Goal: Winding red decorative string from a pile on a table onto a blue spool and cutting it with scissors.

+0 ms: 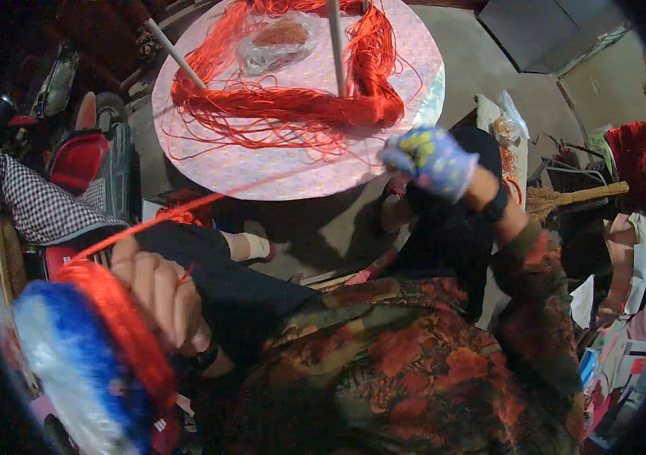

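Observation:
My left hand (158, 294), bare and somewhat blurred, curls its fingers at the side of a roll of red cord (127, 326). The cord is wound around a blue and white, shiny bundle (73, 368); its kind is unclear. From the roll, a stretched red strand (160, 218) slants up to the right. My right hand (431, 161), in a blue glove with yellow patches, is closed around that strand by the round table's near right edge. A large skein of red cord (315, 108) lies looped on the table, around upright pale posts (338, 49).
The round table (262, 176) has a pink patterned cover. A clear plastic bag with brown contents (276, 44) lies inside the skein. To the right are a straw broom (573, 199) and a hanging red bundle (636, 163). A checkered cloth (46, 197) lies at left.

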{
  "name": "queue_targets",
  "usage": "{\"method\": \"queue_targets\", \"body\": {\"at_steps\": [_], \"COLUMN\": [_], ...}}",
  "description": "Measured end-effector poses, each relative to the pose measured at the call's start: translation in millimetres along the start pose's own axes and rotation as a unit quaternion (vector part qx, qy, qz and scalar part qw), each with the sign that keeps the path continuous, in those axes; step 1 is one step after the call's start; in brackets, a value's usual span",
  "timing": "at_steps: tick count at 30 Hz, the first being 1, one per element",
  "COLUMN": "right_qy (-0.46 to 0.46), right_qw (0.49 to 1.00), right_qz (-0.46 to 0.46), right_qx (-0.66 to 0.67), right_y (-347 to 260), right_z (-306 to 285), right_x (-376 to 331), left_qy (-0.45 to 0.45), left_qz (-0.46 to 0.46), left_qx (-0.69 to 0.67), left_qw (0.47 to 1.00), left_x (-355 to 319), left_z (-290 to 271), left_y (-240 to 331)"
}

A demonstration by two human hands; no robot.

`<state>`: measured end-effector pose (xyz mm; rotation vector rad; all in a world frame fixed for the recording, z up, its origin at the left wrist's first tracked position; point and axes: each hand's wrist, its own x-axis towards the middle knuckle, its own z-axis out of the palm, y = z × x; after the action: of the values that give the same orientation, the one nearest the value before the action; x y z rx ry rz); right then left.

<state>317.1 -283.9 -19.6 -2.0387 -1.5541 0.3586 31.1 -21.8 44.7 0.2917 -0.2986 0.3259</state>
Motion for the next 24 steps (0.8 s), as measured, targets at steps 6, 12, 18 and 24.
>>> {"method": "queue_targets", "body": {"at_steps": [6,12,18,24], "right_qy": [0.069,-0.025,-0.090,0.169], "right_qw": [0.991,0.977,0.986,0.970], "right_qz": [-0.109,0.105,-0.036,0.019], "right_qx": [-0.031,0.183,0.133,0.173], "right_y": [1.8,-47.1,-92.3,-95.7], "right_z": [-4.0,15.2,-21.7,-44.2], "right_x": [-32.7,-44.2,-46.7,-12.9], "left_qy": [-0.058,0.003,0.364,0.175], "left_qz": [0.053,0.109,0.291,-0.203], "left_qx": [-0.101,-0.067,0.391,0.687], "left_qw": [0.992,0.992,0.794,0.675], "left_x": [18.7,15.9,0.1,-26.5], "left_z": [9.7,5.9,-46.1,-79.1], "left_y": [12.2,22.9,30.6,-33.5]}}
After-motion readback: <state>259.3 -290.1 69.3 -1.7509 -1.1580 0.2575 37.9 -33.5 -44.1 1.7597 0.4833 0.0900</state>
